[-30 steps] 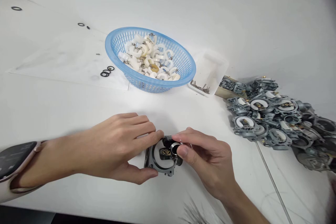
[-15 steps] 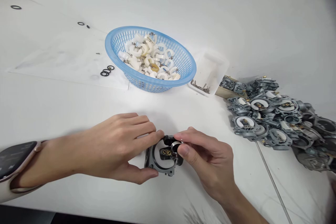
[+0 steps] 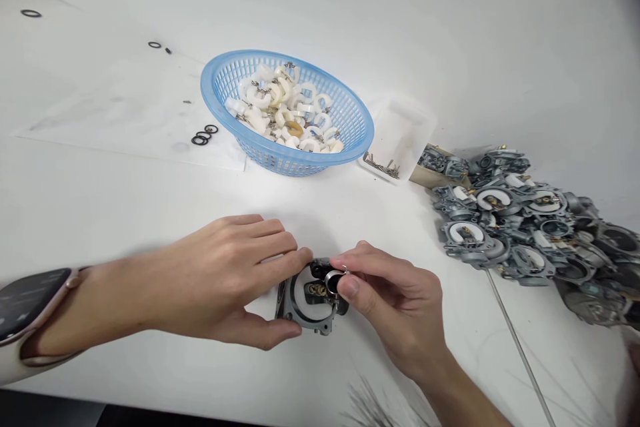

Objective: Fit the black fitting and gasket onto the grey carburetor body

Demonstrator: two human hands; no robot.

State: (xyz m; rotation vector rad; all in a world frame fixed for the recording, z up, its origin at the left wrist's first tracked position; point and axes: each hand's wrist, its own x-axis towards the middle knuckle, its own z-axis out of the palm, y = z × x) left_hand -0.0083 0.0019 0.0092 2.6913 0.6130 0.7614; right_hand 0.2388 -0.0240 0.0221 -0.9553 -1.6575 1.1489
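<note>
On the white table, a grey metal carburetor body (image 3: 321, 327) lies with its open side up. Inside it sits a white C-shaped float (image 3: 301, 295), with brass jets (image 3: 316, 289) in its gap. My left hand (image 3: 235, 280) grips the body from the left, thumb at the near side and fingertips at the far edge. My right hand (image 3: 395, 307) is at the body's right side, thumb and index finger pinched on a small bright metal piece (image 3: 345, 270). Its exact shape is mostly hidden by the fingertips. Beside them shows a shiny round rim with a dark centre (image 3: 333, 281).
A blue basket (image 3: 213, 97) of white floats stands beyond my hands. Right of it is a clear plastic box (image 3: 420, 121) with small metal pins (image 3: 383, 165). Several carburetor bodies (image 3: 520, 240) are piled at the right. Black O-rings (image 3: 201, 139) lie at the left; thin wires (image 3: 373, 407) show near the front.
Almost nothing differs. My right hand has shifted very slightly at the carburetor's right side; my left hand keeps its hold.
</note>
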